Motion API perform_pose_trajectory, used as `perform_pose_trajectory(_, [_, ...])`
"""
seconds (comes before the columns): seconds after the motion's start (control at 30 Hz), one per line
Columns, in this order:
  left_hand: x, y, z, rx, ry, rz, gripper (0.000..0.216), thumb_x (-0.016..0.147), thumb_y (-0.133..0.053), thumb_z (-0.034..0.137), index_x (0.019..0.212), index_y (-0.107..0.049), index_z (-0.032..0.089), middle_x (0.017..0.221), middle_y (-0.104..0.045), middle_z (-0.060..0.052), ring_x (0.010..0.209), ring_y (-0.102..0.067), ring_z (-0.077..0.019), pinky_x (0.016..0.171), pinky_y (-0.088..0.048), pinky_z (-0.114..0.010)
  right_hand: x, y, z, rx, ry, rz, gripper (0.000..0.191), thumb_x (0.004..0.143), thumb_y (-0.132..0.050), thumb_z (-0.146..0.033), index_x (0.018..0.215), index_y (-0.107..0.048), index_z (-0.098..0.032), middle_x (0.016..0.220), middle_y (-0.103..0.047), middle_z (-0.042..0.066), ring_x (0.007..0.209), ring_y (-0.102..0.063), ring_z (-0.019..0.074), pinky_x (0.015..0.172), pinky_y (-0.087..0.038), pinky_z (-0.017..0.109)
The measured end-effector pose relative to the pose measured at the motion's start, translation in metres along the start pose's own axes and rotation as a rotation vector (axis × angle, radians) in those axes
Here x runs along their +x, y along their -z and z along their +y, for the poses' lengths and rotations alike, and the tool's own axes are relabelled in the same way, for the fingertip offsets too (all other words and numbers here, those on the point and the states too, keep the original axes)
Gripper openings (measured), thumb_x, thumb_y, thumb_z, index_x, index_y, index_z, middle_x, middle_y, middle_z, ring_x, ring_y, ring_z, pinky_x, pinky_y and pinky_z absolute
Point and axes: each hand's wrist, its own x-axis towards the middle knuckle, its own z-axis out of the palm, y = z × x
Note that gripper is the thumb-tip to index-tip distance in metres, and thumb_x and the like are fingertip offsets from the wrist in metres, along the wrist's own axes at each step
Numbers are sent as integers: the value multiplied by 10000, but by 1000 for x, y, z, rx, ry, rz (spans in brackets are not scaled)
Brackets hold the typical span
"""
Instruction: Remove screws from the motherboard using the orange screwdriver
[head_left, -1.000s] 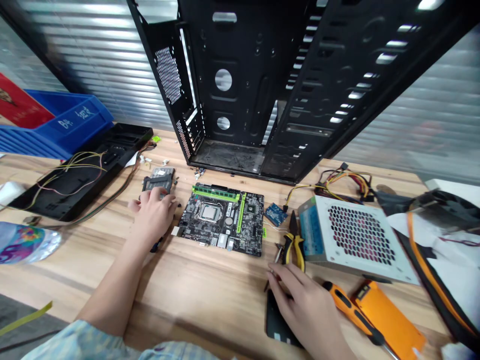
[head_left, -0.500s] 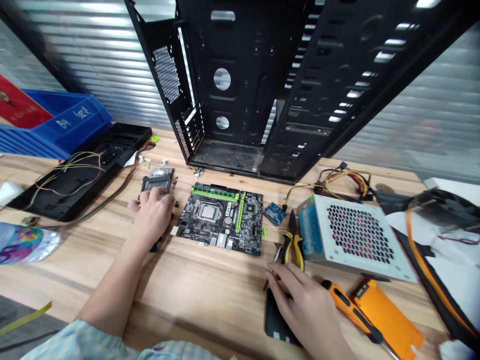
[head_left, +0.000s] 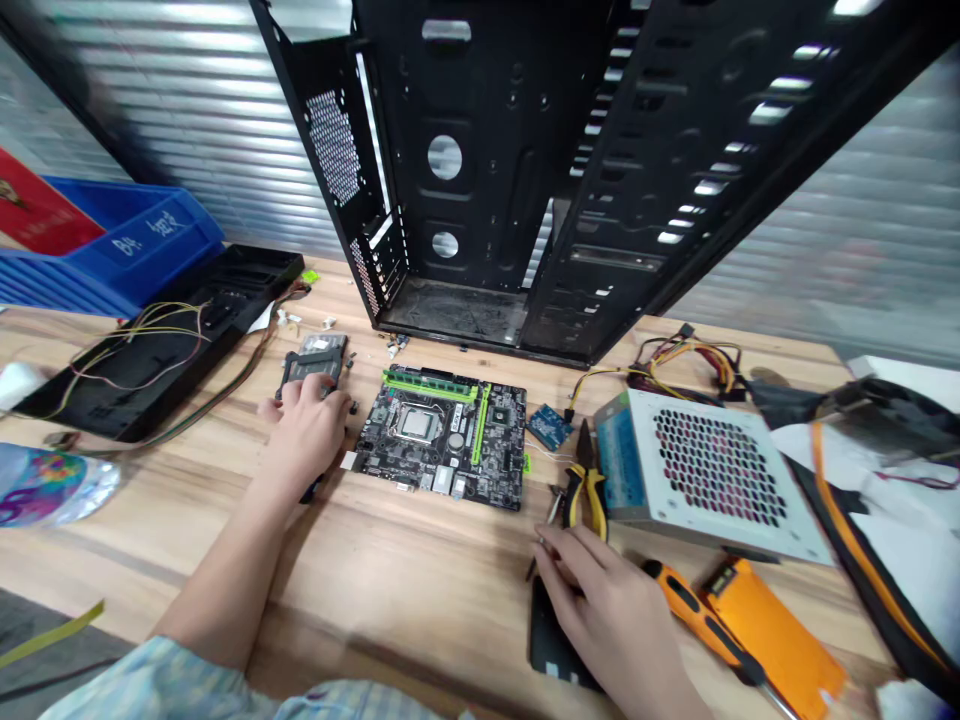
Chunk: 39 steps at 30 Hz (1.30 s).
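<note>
My left hand [head_left: 307, 430] rests on the table left of the motherboard [head_left: 499, 480], fingers curled down by a dark bracket-like part [head_left: 319, 360]. What lies beneath the fingers is hidden; a dark piece [head_left: 310, 492] peeks out below the palm. The motherboard lies flat with a processor [head_left: 417, 425] and a green memory stick [head_left: 431, 385] on it. My right hand [head_left: 611, 605] pinches thumb and fingertips together over a black flat object [head_left: 551, 640]. A tiny shiny bit shows at the fingertips, too small to name. Just beyond lie yellow-and-black pliers [head_left: 585, 490].
A black computer case [head_left: 480, 200] stands at the back. On the right are a power supply [head_left: 720, 480], an orange screwdriver [head_left: 701, 620] and an orange bracket [head_left: 780, 640]. A blue bin [head_left: 142, 245], black panel [head_left: 165, 350] and bottle [head_left: 52, 487] sit left.
Almost nothing differs. My left hand has shifted very slightly; my right hand stays in its pinch at the same spot.
</note>
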Motion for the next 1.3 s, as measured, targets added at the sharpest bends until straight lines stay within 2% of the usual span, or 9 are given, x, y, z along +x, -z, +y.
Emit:
perform_pose_trajectory(0.53, [-2,5,5,-91,-11,-73,358,953,-337,353,1056,-656,229,1335,-442,-139,1191,-390,-392,937,-375,-610,-3,-2,4,-15,12,-35,231,1007,-434,-304,1020,-648,-217,841,-684,0,613,-662,115,555,-436,226])
perform_pose_trajectory(0.83, [-2,2,6,-76,-9,-24,352,967,-300,360,1085,-604,229,1341,-458,-135,1162,-412,-380,914,-378,-607,-5,-3,6,-13,21,-35,195,996,-461,-297,1038,-638,-226,843,-679,-14,611,-658,104,546,-426,219])
perform_pose_trajectory(1.3, [0,7,9,-85,-34,-13,336,975,-292,324,1113,-563,183,1183,-600,-139,1102,-457,-375,901,-351,-582,-4,-3,6,-12,33,-42,209,997,-454,-283,1035,-648,-216,863,-693,4,628,-663,111,567,-443,217])
